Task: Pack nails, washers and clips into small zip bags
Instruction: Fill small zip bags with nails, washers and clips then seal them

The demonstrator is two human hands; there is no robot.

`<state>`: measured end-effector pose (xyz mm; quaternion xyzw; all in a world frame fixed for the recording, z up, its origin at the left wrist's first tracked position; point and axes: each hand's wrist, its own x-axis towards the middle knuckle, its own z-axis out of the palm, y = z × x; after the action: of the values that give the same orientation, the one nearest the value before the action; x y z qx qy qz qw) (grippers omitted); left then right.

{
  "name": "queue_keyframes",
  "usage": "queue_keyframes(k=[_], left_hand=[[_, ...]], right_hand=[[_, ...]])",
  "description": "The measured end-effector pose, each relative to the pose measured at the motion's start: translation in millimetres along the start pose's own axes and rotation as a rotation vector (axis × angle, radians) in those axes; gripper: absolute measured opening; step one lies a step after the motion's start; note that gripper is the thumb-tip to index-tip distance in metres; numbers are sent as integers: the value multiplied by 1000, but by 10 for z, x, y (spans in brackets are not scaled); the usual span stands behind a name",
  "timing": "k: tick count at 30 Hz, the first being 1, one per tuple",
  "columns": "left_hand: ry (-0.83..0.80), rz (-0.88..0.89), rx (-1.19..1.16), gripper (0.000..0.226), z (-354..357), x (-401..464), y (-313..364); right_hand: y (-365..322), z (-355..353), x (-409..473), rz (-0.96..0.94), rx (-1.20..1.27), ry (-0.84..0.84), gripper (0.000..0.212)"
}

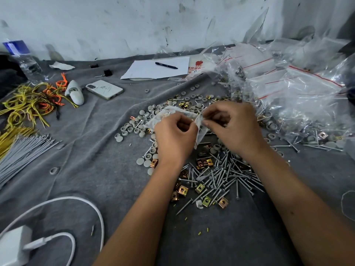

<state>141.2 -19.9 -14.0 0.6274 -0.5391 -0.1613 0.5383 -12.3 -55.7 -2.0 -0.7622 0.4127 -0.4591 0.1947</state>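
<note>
Near edge: a white charger block and its looping white cable lie at the lower left on the grey felt cloth that covers the counter.
Forearms: two bare forearms reach in from the bottom edge to the middle of the cloth.
Left hand: fingers curled, pinching the near edge of a small clear zip bag.
Right hand: fingers curled, pinching the same bag's edge just beside the left hand.
Zip bag: held just above the scattered parts; what it holds is too blurred to tell.
Parts: silver nails and brass square clips lie below the hands; grey round washers spread to the left and beyond.
Right side: a heap of clear red-striped zip bags.
Left side: yellow and orange ties, grey ties, a white phone.
Far edge: white paper with a black pen, and a clear water bottle.
Room: a scuffed, stained white wall rises behind the counter.
</note>
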Motion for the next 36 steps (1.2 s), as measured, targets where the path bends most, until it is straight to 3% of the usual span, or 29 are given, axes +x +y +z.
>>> queue_keyframes(k=[4,12,16,21,27,32,36], left_hand=[[17,22,-4,10,-6,1,3],[97,-2,-31,15,-19,9,14],[160,-13,-55,15,-29,12,17],[194,-24,-76,14,-43,16,17],[138,-13,-46,17,-33,17,12],[61,-3,-38,15,-13,8,-1],[64,22,-16,13,-10,8,6]], right_hand=[[-13,30,-14,-28,-34,-103,24],[81,-14,20,26,-141,134,17],[149,-28,21,81,-314,-55,17],[131,9,15,82,-562,-276,33],[153,23,9,105,-470,-245,22],[31,-4,17,-8,-220,46,16],[-21,5,5,-95,-157,6,18]])
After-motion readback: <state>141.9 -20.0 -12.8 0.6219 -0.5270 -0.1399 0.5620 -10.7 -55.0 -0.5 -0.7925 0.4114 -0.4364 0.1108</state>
